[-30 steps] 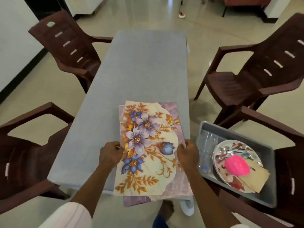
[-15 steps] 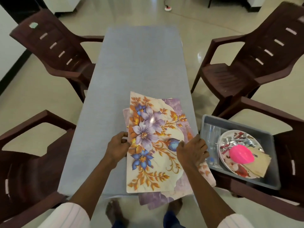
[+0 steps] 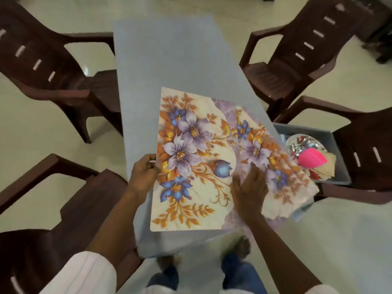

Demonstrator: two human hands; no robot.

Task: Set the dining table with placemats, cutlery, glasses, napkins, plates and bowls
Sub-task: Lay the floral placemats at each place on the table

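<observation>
Left hand (image 3: 144,175) gripping top mat (image 3: 191,158) at its 9 o'clock edge, right hand (image 3: 250,187) fingers (image 3: 255,174) straight, pressing lower mat (image 3: 282,166) fanned toward 3 o'clock, on table (image 3: 169,60).

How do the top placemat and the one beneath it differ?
The top placemat is fully visible, the left hand gripping its edge; the lower placemat is partly covered, the right hand flat on it. The top placemat lies along the table; the lower placemat is skewed, overhanging the right edge. Same floral print.

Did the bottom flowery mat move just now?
Yes. The lower placemat slid right from under the top placemat, past the table's right edge toward the grey tub.
</observation>
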